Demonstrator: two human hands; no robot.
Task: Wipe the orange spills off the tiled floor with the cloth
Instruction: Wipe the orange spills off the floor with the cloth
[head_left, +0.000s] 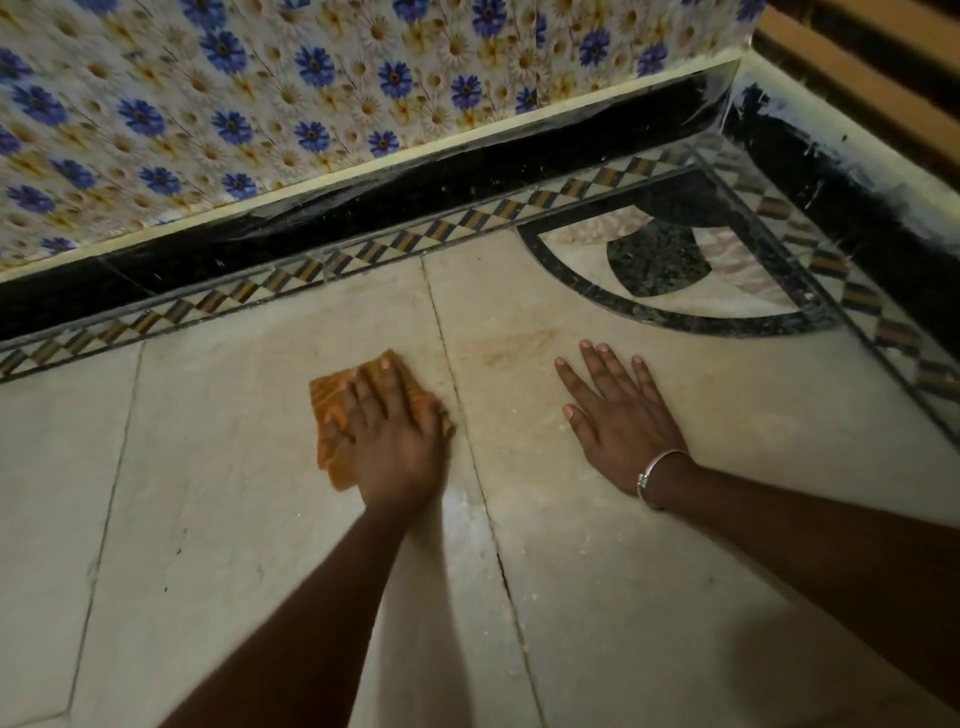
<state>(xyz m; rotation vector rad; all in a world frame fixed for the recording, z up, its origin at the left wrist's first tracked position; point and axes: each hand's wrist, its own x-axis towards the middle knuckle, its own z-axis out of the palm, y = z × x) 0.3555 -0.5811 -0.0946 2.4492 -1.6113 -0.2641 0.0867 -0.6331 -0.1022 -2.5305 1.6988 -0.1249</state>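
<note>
1. Your left hand (387, 431) presses flat, fingers straight, on the orange cloth (332, 410); your right hand (618, 410) lies spread on the tiled floor (208, 493), holding nothing.
2. Your left hand covers most of the cloth; only its left and far edges show.
3. A faint orange spill (514, 348) smears the tile between your hands, short of the checkered border (470, 221).

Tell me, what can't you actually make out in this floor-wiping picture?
Head view only:
Cloth: mostly under the left hand, so its full shape is hidden.
Floor beneath the cloth: any spill there is covered.
Orange smear: faint and blurred; wet or dry is unclear.
Slatted brown thing, top right: dark and cut off by the frame edge.
</note>
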